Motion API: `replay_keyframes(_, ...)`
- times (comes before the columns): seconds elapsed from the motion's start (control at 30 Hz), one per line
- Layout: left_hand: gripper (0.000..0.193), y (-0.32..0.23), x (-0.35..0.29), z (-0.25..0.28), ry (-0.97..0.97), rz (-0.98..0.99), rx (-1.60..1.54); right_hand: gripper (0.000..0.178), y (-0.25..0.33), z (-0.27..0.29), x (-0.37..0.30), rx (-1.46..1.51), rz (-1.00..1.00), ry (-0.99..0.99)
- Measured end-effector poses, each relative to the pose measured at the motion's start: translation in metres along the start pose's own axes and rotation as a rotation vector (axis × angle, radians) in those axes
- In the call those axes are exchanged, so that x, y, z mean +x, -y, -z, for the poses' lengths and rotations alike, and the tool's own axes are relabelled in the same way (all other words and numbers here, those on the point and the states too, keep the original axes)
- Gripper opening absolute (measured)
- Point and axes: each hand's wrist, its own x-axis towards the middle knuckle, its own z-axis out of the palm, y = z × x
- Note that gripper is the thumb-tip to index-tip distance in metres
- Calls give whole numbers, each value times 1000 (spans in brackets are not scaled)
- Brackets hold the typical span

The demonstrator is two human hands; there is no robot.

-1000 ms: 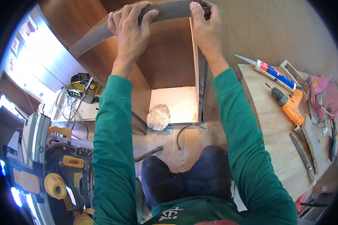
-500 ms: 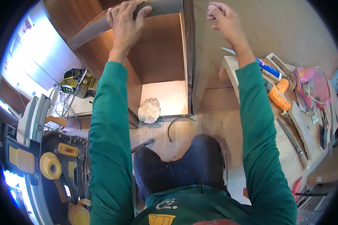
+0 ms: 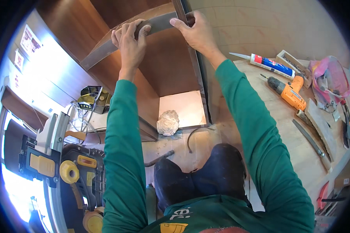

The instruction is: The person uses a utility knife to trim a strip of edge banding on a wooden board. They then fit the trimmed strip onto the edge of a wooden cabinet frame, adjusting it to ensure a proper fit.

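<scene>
A grey-brown edge strip [image 3: 98, 55] runs along the front of a shelf in the brown wooden cabinet [image 3: 165, 62]. My left hand [image 3: 130, 44] is closed over the strip near its middle, fingers on top and thumb against the front. At the strip's right end, my right hand [image 3: 200, 35] pinches the front edge of the cabinet's side panel [image 3: 202, 83]. Its thumb is on the inner side by the strip; the fingers reach round the outer side and are partly hidden. A crumpled whitish bundle [image 3: 168, 123] sits at the bottom front of the cabinet.
On the wooden worktop [image 3: 278, 128] at right lie an orange drill [image 3: 293, 95], a sealant tube [image 3: 272, 66], a pink bag [image 3: 330, 83] and a handsaw-like curved tool [image 3: 308, 139]. A black and yellow machine [image 3: 72, 171] stands at left. A dark curved strip [image 3: 190, 138] lies on the floor.
My right hand has moved left from the air beside the cabinet and taken hold of the side panel's edge. My left hand stays on the strip. The view has shifted slightly.
</scene>
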Motion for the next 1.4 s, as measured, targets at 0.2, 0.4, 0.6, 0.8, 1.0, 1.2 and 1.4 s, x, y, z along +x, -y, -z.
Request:
replay_keyframes(0.2,34,1,-1,2,18,19,13,75,9,-7,-7,146,-60,-84)
replay_keyframes(0.4,35,0,1,-2,-42,8,15,73,27,-1,-2,147,-121,-70)
replay_keyframes(0.6,34,-4,1,-4,-80,17,-18,70,39,5,2,256,-123,-43)
replay_keyframes(0.8,37,-5,-1,-2,-101,38,17,69,57,6,9,34,-139,-49)
replay_keyframes(1.0,39,-1,2,-5,-73,37,-8,70,0,2,2,178,-18,40)
replay_keyframes(1.2,37,4,3,-4,-44,32,23,64,1,14,-28,34,132,-17)
replay_keyframes(1.4,30,1,8,1,-24,51,3,60,4,16,-48,-174,9,89)
